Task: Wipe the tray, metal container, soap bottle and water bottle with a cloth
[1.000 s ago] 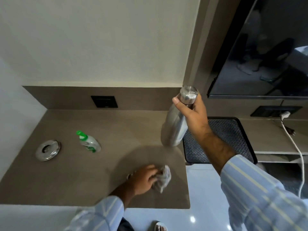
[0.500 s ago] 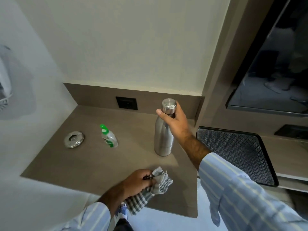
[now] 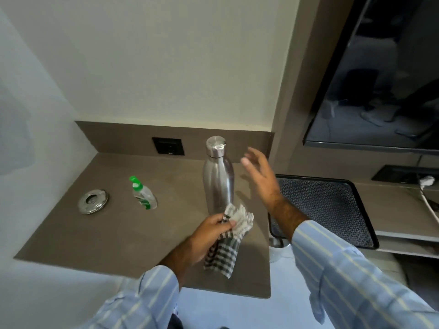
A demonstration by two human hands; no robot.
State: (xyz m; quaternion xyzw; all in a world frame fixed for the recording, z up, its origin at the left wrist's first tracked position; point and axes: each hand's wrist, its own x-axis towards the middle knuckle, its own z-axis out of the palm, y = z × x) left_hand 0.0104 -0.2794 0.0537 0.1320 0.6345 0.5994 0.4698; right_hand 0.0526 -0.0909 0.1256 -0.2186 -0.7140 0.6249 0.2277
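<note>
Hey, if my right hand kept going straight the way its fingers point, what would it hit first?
Probably the water bottle: the open right hand points up and left toward its neck, though depth is unclear and it might pass behind.

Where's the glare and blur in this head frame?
Head view: bright glare spot on the steel water bottle's cap; room reflections across the dark wall screen; right hand slightly motion-blurred; wide-angle bending at the counter edges.
</note>
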